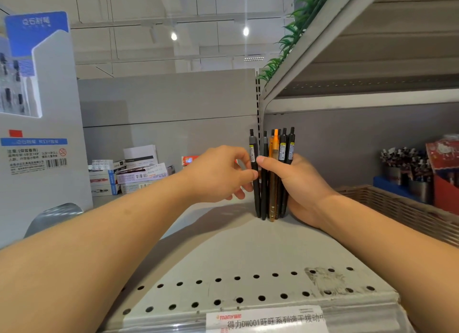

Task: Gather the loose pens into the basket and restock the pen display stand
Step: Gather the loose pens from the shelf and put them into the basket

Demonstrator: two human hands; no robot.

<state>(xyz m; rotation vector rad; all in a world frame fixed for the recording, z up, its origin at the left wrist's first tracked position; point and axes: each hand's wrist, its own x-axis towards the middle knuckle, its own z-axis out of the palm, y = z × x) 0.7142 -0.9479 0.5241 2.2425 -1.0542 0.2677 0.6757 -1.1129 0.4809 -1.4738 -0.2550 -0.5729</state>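
My right hand (299, 183) grips a bundle of several pens (273, 183), black ones and an orange one, standing upright with their tips on the grey shelf (248, 245). My left hand (221, 175) pinches the leftmost black pen (255, 181) between thumb and fingers, right beside the bundle. A woven basket (402, 208) sits on the shelf to the right of my right forearm. The white and blue pen display stand (42, 114) rises at the far left, with a few pens in its pockets.
Stacked small stationery boxes (129, 176) lie at the back left of the shelf. Cups of pens (407, 173) and a red box (444, 169) stand behind the basket at the right. Another shelf board (360, 59) hangs overhead on the right.
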